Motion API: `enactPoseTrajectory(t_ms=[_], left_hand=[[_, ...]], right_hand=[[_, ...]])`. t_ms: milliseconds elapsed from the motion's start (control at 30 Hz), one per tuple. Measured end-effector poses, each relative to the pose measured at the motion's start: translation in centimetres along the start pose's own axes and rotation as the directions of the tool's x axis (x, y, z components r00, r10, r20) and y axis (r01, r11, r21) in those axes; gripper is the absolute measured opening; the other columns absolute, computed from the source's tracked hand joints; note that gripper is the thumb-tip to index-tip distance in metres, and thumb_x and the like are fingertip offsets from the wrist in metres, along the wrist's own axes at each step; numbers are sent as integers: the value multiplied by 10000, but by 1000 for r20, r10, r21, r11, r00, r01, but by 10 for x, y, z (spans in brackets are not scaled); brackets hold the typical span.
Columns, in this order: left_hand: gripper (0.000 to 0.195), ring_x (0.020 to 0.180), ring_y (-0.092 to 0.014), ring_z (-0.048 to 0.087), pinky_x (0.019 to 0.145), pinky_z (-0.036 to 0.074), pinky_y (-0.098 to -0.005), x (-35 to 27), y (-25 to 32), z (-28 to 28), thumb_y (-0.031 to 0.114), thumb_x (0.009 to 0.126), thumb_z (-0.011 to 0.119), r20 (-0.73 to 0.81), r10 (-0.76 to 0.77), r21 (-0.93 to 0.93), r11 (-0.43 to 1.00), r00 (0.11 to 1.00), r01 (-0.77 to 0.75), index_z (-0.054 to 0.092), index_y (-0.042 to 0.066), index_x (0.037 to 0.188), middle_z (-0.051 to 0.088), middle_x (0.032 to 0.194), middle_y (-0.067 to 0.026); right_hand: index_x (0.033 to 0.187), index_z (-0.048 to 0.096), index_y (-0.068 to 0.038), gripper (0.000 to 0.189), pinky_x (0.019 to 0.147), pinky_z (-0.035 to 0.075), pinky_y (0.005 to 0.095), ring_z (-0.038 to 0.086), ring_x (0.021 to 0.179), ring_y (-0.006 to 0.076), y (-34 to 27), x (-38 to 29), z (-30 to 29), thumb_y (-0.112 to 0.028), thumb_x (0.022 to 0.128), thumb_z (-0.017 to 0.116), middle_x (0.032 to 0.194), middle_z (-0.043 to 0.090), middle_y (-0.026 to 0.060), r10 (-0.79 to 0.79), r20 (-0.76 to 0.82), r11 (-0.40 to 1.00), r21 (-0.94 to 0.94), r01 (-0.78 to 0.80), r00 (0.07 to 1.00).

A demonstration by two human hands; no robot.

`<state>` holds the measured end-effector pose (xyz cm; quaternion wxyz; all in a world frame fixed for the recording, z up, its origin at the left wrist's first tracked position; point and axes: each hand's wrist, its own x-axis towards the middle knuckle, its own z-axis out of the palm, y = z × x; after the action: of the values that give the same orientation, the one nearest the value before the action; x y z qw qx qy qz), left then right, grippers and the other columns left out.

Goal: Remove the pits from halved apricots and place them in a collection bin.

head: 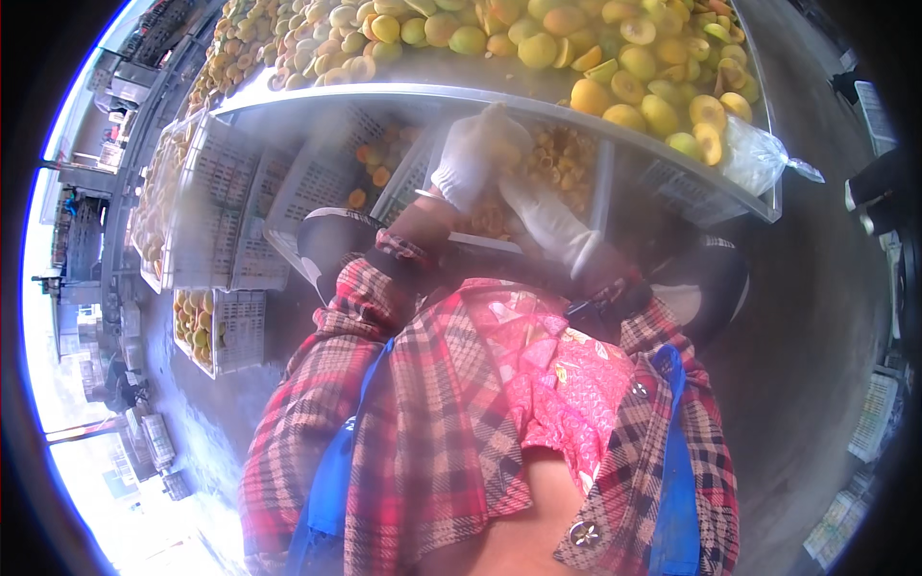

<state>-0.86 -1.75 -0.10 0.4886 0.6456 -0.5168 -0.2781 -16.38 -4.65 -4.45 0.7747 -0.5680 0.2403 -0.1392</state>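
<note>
My left hand [481, 155], in a white knitted glove, is over a light-rimmed bin, its fingers bent around a blurred yellowish patch; whether it holds anything is unclear. Close below and right of it, my right hand [551, 219], in a whitish glove, points up and left. Its fingertips are blurred, so a held item cannot be made out. Under and beside both hands lie small brownish-orange pieces [563, 162], possibly fruit pits or scraps. Beyond the hands, yellow-green stone fruit [539, 50], whole and halved, is heaped on a metal-edged table [403, 89].
White plastic crates [209, 209] of halved fruit are stacked at the left, with another crate [241, 333] on the floor below. An open crate [306, 183] with some fruit is tilted by my left knee. A clear plastic bag [753, 155] lies at the table's right corner.
</note>
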Motion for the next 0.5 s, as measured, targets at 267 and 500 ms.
enactPoseTrajectory(t_ms=[267,500], left_hand=[[522,712,-207,636,710,515,-310,-7,-6,1,468,1021,462,102,-193,-670,712,976,211,665,8,879,678,796,-111],[459,798,-267,641,738,543,-375,-11,-15,0,477,1013,480,93,-285,-829,509,954,233,588,75,818,637,870,-107]], right_hand=[[979,529,-152,355,349,197,216,261,385,39,-32,-20,-2,-495,1032,453,591,368,-85,287,446,738,461,-492,848],[1000,515,-151,403,334,237,197,276,360,12,8,10,-9,-539,1033,410,579,369,-97,22,691,609,564,-558,723]])
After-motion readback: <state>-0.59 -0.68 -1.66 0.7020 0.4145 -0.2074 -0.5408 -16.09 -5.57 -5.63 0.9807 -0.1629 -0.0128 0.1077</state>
